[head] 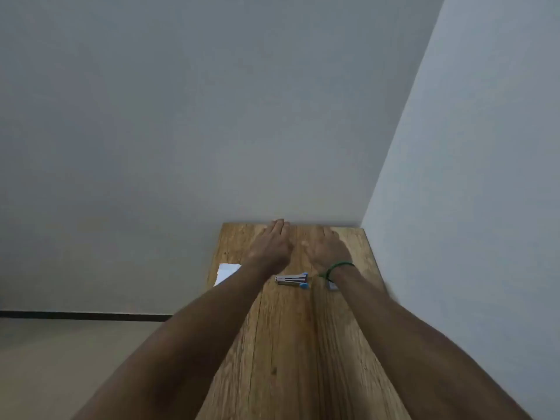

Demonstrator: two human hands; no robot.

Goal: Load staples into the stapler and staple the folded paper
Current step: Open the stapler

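Note:
A small silver stapler with blue ends (292, 280) lies on its side on the wooden table (291, 344), between my two forearms. My left hand (271, 244) rests flat, palm down, near the table's far edge, beyond the stapler and holding nothing. Beside it, my right hand (328, 245) also lies flat, with a green band at the wrist. The white folded paper (225, 272) sits at the table's left edge, partly hidden by my left forearm. A small grey piece, perhaps staples (332, 286), lies under my right wrist.
The narrow table stands in a corner, with a wall right behind its far edge and another wall (469, 177) close along its right side. To the left the table drops off to the floor (75, 359).

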